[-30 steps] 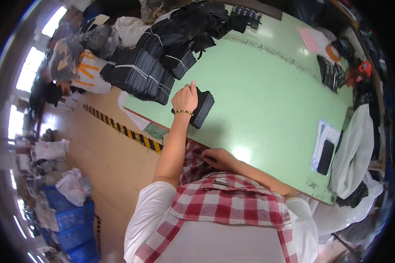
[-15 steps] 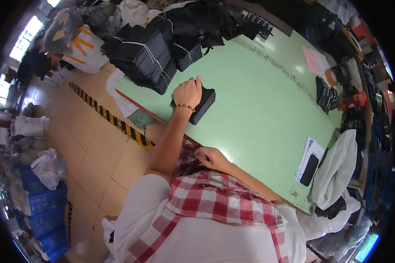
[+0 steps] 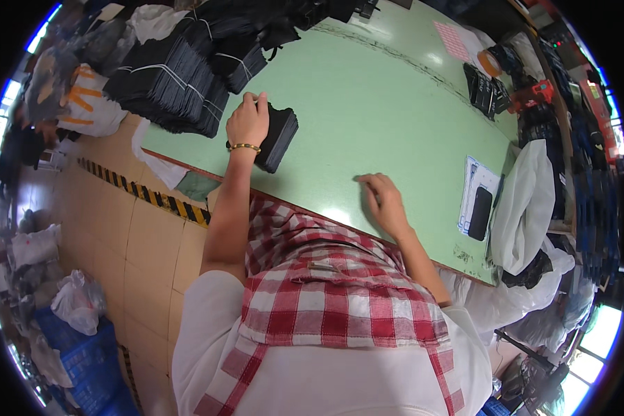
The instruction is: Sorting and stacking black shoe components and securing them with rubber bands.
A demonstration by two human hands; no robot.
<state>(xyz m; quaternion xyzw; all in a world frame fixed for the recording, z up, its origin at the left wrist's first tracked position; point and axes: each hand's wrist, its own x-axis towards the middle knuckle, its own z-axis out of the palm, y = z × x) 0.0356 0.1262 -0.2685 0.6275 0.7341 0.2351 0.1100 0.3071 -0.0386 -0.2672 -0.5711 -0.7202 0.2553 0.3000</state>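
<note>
My left hand [image 3: 248, 125] lies over the left side of a small stack of black flat pieces [image 3: 279, 139], which sits on the green table near its front left edge. The fingers of that hand are curled round the stack and partly hidden; the thumb points away from me. Over the tabletop to the right, my right hand [image 3: 387, 204] is open, with its fingers loosely spread and nothing in them. Behind the small stack stands a large bundle of black pieces [image 3: 163, 87] tied with white string, and a smaller tied bundle [image 3: 241, 66] is next to it.
At the table's right lie a phone [image 3: 480, 213] on papers, a white bag [image 3: 523, 208] and a red tool [image 3: 532, 96]. A roll of tape [image 3: 489, 64] is farther back. Yellow-black striped tape [image 3: 142, 193] crosses the floor; blue crates [image 3: 93, 360] stand at left.
My right hand has moved from the apron at the table's edge out over the tabletop and opened. My left hand stays at the small stack. The whole view has shifted.
</note>
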